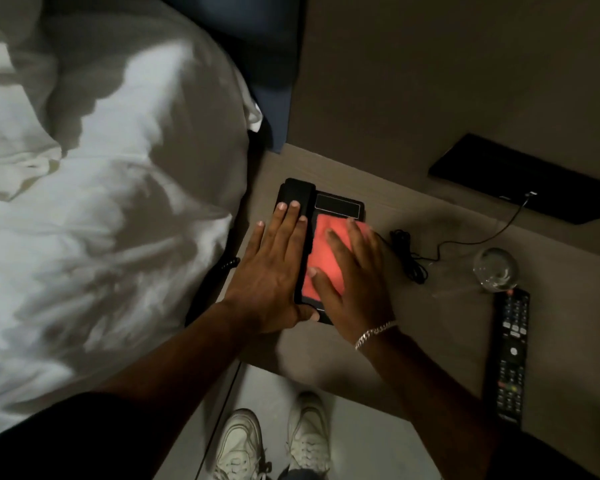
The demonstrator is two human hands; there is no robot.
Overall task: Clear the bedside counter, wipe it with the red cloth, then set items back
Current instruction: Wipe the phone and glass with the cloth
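- The left hand [274, 271] lay flat and spread along the handset side of the black desk telephone [321, 206], fingers apart and thumb hooked at its near corner, steadying it rather than gripping it
- The right hand [352, 275], also flat with fingers spread, pressed the red cloth [321, 252] down on the telephone's keypad; neither hand was closed around anything
- The telephone sat at the left end of the bedside counter [430, 323], just beside the bed [101, 202], its long axis running away from the person, so both hands were already on it and the right held the cloth
- To the right, a coiled black cable [409, 256] lay close to the telephone; an overturned glass [496, 270] and a TV remote [511, 358] sat further along, well apart from the hands
- Bare counter lay open between telephone and remote; the near edge was just behind the wrists, and I judged the glass the thing most easily knocked
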